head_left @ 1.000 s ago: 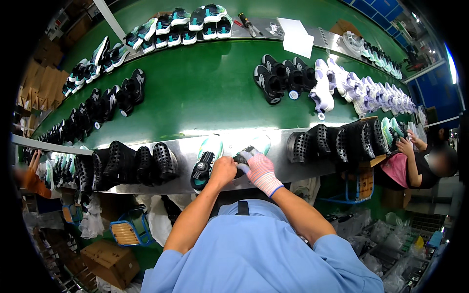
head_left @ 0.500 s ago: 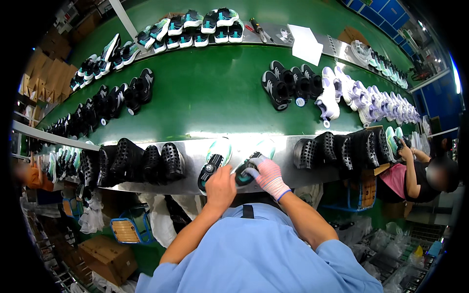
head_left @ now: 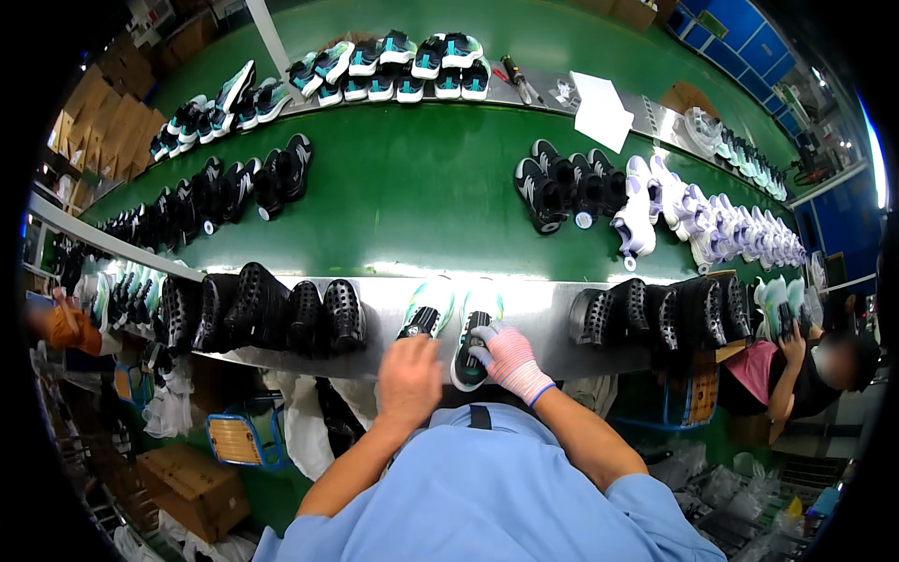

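A pair of green-and-white sneakers with black uppers lies on the metal bench before me, toes pointing away. Over the heel end of the left sneaker (head_left: 428,314) is my bare left hand (head_left: 409,379), smeared by motion, so its fingers cannot be read; it hides the rear of that shoe. My right hand (head_left: 510,361), in a striped pink-and-white glove with grey fingertips, grips the right sneaker (head_left: 471,345) by its opening from the right side. That shoe stands almost straight beside the other.
Black studded shoes line the metal bench (head_left: 538,309) at left (head_left: 253,304) and right (head_left: 670,314). Beyond, the green surface (head_left: 421,197) carries black sneakers (head_left: 543,192) and lilac-white sneakers (head_left: 712,215). Further back are stacked sneakers and white paper (head_left: 601,112). Another person (head_left: 796,365) handles shoes at right.
The right sneaker has swung from slanted to nearly straight and moved left toward its mate. My left hand has shifted slightly down and left. The person at right has lifted shoes differently.
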`<state>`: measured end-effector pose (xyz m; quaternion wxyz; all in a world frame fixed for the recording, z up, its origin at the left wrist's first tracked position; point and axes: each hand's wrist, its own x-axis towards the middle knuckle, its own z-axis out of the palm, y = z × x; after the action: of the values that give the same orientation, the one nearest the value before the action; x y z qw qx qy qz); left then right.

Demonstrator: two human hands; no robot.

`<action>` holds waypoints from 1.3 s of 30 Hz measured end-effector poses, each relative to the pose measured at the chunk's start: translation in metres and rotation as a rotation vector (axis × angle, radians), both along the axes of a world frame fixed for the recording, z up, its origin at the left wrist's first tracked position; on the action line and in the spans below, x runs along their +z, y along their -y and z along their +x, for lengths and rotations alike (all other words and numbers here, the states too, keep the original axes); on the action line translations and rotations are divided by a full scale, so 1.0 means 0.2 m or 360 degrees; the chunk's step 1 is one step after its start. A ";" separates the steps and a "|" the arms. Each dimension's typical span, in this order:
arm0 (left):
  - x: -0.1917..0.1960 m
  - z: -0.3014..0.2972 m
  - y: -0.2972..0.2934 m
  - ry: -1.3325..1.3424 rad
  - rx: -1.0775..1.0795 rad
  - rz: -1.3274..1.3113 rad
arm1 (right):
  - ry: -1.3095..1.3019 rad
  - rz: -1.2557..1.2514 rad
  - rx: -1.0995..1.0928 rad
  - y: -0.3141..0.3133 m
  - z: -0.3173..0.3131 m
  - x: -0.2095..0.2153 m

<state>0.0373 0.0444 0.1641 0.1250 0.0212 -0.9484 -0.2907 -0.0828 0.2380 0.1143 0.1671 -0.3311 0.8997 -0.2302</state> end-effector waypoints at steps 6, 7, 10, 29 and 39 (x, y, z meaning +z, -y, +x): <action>-0.34 0.19 0.15 0.0452 0.0458 0.0493 | 0.0090 0.0095 -0.0304 0.06 0.03 0.10; -0.39 0.16 0.14 0.0537 0.0469 0.0586 | 0.0029 0.0095 -0.0406 0.06 0.05 0.08; -0.43 0.06 -0.02 0.0593 0.0462 0.0616 | 0.0377 0.0185 -0.0492 0.08 0.06 0.00; -0.50 0.01 0.13 0.1081 0.0283 0.1675 | 0.0065 0.0522 -0.0950 0.16 0.24 0.02; -0.44 0.04 0.17 0.1110 0.0271 0.2047 | -0.0064 0.0454 -0.0416 0.30 0.51 0.04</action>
<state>0.0458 0.0109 0.0755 -0.1988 0.2551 -0.5702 -0.7552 0.0192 0.1771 0.1215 0.1629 -0.1891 0.9617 -0.1135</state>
